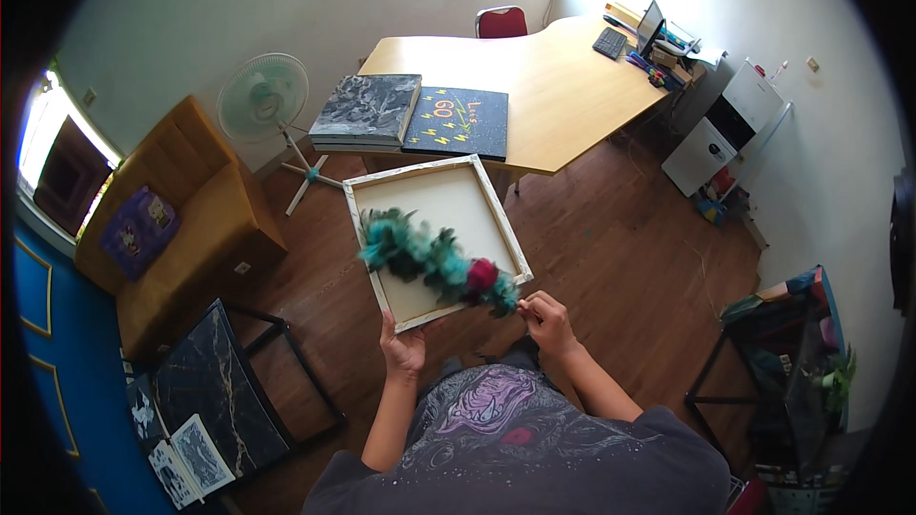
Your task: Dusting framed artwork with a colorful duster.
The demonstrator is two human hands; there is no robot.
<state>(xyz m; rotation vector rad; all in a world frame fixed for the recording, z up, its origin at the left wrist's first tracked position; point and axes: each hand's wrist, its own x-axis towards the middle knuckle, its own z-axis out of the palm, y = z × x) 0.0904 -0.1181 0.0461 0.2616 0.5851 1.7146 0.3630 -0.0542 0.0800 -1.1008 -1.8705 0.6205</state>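
My left hand (401,350) grips the lower edge of a stretched canvas (451,200), whose back and wooden stretcher bars face me. Closed around the end of a fluffy green feather duster (422,254) is my right hand (549,322). The duster lies slantwise across the canvas back and looks slightly blurred; a dark red tuft (481,274) sits near its held end. Past the canvas, a black painted canvas with yellow marks and lettering (458,121) rests on the desk beside a stack of canvases with a grey and black painting on top (368,107).
A wooden desk (529,86) with a keyboard (610,43) and monitor (650,27) stands ahead. A standing fan (265,96) and brown sofa (193,229) are at left. Nearer are a black marble-look table (215,386) and, at right, a dark table (773,386).
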